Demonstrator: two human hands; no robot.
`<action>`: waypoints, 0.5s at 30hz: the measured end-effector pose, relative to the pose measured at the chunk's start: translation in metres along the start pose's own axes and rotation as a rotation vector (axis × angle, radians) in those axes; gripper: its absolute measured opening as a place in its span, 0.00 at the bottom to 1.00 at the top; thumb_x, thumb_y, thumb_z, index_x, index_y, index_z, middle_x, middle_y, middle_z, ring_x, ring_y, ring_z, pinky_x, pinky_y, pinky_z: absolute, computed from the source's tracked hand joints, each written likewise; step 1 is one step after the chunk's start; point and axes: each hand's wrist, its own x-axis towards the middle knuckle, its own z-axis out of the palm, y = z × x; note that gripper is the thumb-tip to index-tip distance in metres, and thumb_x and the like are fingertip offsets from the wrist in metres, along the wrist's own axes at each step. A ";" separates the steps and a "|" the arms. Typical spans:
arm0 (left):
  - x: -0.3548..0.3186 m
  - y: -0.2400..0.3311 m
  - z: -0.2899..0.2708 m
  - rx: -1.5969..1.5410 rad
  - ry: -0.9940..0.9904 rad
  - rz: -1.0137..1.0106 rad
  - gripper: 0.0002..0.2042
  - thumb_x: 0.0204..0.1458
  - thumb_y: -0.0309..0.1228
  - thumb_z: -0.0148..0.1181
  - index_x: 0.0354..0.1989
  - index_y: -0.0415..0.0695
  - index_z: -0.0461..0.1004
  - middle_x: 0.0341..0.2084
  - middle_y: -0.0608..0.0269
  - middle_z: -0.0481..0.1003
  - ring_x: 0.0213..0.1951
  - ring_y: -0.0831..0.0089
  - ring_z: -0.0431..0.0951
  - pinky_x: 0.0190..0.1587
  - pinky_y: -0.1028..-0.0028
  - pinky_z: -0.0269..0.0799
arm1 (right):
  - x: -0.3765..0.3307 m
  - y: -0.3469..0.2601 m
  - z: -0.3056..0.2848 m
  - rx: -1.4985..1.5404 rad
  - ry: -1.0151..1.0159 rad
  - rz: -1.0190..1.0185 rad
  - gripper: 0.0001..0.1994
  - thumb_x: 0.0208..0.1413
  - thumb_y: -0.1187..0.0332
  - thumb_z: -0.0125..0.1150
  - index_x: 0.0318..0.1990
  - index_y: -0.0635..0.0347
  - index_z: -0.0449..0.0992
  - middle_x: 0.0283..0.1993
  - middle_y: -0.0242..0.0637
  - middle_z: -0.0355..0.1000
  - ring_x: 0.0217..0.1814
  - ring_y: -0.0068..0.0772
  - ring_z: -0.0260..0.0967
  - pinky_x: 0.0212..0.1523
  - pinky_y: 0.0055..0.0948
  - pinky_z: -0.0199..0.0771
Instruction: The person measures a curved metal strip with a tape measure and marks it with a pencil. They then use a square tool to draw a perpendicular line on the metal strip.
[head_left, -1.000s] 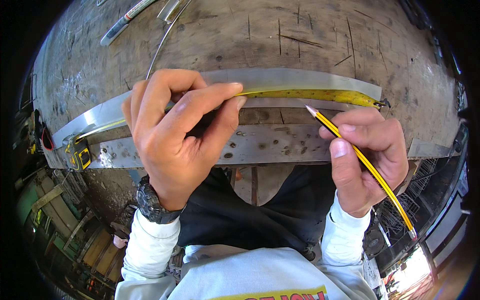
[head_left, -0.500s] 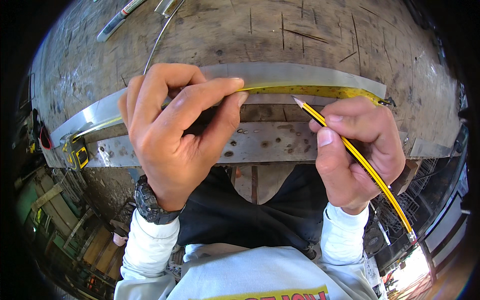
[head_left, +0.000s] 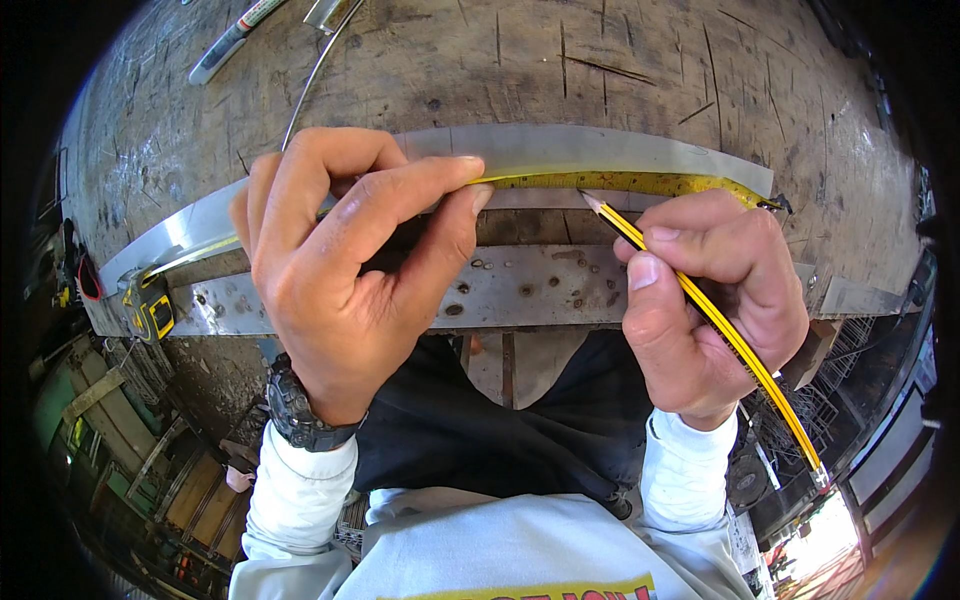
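Note:
My left hand (head_left: 350, 270) pinches the yellow blade of a tape measure between thumb and forefinger. The blade (head_left: 620, 182) runs along a long grey metal strip (head_left: 560, 147), its hooked end near the strip's right end. At the far left sits the tape measure's black and yellow case (head_left: 150, 307). In my right hand (head_left: 710, 300) is a yellow and black striped pencil (head_left: 735, 345), held in a writing grip. The pencil's tip meets the strip just below the blade's near edge, right of my left fingertips.
Nearer me, a spotted metal plate (head_left: 530, 287) lines the edge of the scratched wooden table (head_left: 500, 80). A marker pen (head_left: 232, 45) and a thin curved wire (head_left: 318, 75) lie at the back left. Wire racks (head_left: 820, 385) stand below at the right.
Both hands have shifted very slightly left, and the pencil with them. The tape blade and the metal strip stay in place.

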 end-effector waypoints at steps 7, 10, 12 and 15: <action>0.001 0.000 -0.002 0.005 -0.004 -0.005 0.12 0.45 0.25 0.78 0.40 0.48 0.89 0.33 0.68 0.77 0.36 0.71 0.74 0.46 0.70 0.65 | -0.001 -0.003 -0.007 0.184 0.020 0.136 0.07 0.53 0.80 0.63 0.38 0.66 0.71 0.35 0.48 0.76 0.32 0.30 0.75 0.37 0.27 0.77; 0.001 0.000 -0.001 0.001 -0.006 0.000 0.12 0.45 0.25 0.78 0.40 0.48 0.89 0.33 0.68 0.77 0.36 0.71 0.74 0.45 0.70 0.66 | 0.001 -0.006 -0.002 0.154 0.043 0.157 0.07 0.53 0.80 0.63 0.38 0.66 0.71 0.35 0.48 0.76 0.32 0.31 0.75 0.38 0.28 0.78; 0.001 0.000 -0.001 0.000 -0.004 -0.004 0.12 0.45 0.25 0.78 0.40 0.48 0.89 0.33 0.68 0.77 0.36 0.71 0.74 0.45 0.70 0.66 | 0.001 -0.005 -0.001 0.121 0.036 0.138 0.07 0.53 0.80 0.63 0.38 0.67 0.71 0.35 0.48 0.76 0.32 0.31 0.75 0.38 0.28 0.79; 0.001 0.000 -0.001 -0.002 -0.004 -0.004 0.12 0.45 0.25 0.78 0.40 0.48 0.89 0.33 0.68 0.77 0.36 0.71 0.74 0.45 0.70 0.66 | 0.002 -0.003 -0.001 0.102 0.027 0.108 0.07 0.54 0.81 0.63 0.38 0.67 0.71 0.35 0.48 0.76 0.32 0.31 0.75 0.38 0.28 0.79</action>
